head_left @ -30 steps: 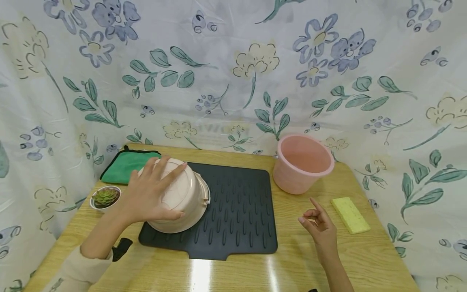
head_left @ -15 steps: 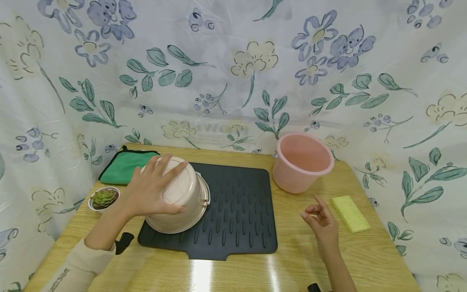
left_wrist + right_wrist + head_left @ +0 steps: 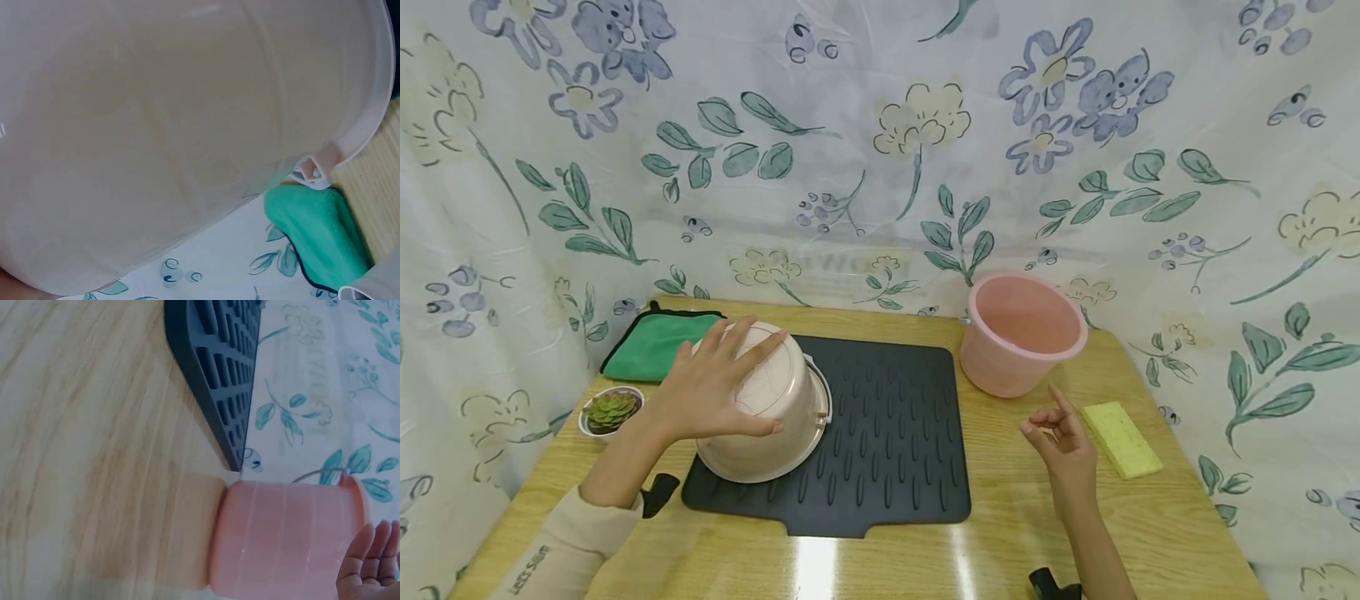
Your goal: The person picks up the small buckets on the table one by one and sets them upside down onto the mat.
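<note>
An off-white bucket (image 3: 751, 460) stands upside down on the left part of a dark ribbed drying mat (image 3: 898, 442). My left hand (image 3: 707, 396) rests on its upturned base, fingers spread across the top and thumb stretched toward the near side. The bucket's wall (image 3: 187, 125) fills most of the left wrist view, with its handle lug near the rim. My right hand (image 3: 1063, 446) is held over the table between the pink bucket (image 3: 996, 367) and the yellow sponge (image 3: 1122, 440), fingers loosely bent and holding nothing. In the right wrist view this hand (image 3: 372, 559) overlaps the pink bucket's rim.
Behind the left hand lies a green cloth (image 3: 651, 346) with black edging. A potted succulent (image 3: 612, 412) sits at the table's left edge. The pink bucket stands upright at the back right, beside the mat's corner. A floral curtain (image 3: 850, 200) hangs behind the wooden table (image 3: 895, 554).
The left hand stays on the upturned bucket, its thumb a little higher against it. The right hand has drifted slightly farther forward. The buckets have not visibly moved on the table.
</note>
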`<move>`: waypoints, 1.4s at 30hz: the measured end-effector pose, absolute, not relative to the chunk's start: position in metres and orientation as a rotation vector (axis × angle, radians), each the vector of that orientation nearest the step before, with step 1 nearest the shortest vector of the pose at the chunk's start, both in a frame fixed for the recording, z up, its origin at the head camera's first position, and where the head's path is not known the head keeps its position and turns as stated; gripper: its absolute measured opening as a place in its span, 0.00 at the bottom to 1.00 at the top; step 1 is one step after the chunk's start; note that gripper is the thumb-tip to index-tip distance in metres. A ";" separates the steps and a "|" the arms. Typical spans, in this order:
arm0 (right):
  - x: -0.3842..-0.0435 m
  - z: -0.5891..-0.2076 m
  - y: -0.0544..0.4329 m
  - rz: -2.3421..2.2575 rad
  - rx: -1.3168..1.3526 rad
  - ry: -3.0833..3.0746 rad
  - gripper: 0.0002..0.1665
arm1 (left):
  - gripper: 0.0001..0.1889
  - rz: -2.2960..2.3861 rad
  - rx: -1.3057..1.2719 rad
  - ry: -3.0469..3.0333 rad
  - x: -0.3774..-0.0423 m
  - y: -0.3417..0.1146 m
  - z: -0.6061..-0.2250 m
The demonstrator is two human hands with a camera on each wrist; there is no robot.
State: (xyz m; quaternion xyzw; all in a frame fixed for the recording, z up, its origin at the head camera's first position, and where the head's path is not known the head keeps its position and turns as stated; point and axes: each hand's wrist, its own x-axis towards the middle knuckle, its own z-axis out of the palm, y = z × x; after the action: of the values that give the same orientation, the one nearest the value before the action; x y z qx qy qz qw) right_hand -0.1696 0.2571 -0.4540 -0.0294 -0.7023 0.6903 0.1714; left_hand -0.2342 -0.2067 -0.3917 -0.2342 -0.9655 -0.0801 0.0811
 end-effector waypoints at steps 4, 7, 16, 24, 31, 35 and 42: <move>-0.174 -0.451 0.258 1.970 -0.104 -1.957 0.38 | 0.62 -0.260 -0.699 -2.898 -0.236 -0.207 -0.392; -0.177 -0.450 0.260 1.982 -0.122 -1.919 0.39 | 0.61 -0.272 -0.697 -2.907 -0.237 -0.207 -0.391; -0.186 -0.443 0.266 2.010 -0.161 -1.837 0.45 | 0.61 -0.267 -0.685 -2.921 -0.243 -0.204 -0.392; -0.194 -0.445 0.270 2.021 -0.176 -1.798 0.46 | 0.60 -0.229 -0.689 -2.923 -0.246 -0.202 -0.394; -0.200 -0.443 0.272 2.027 -0.238 -1.815 0.49 | 0.59 -0.245 -0.669 -2.945 -0.248 -0.200 -0.392; -0.205 -0.440 0.274 2.046 -0.322 -1.822 0.52 | 0.59 -0.255 -0.660 -2.960 -0.250 -0.200 -0.391; -0.216 -0.435 0.279 2.058 -0.418 -1.797 0.56 | 0.60 -0.263 -0.664 -2.987 -0.254 -0.200 -0.393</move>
State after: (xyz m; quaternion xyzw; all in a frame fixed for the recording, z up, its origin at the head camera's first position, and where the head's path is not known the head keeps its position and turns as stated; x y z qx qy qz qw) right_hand -0.2160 0.2792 -0.4348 -0.1487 -0.6385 0.7314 0.1877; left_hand -0.2537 -0.1999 -0.3929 -0.2162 -0.9719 -0.0856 0.0354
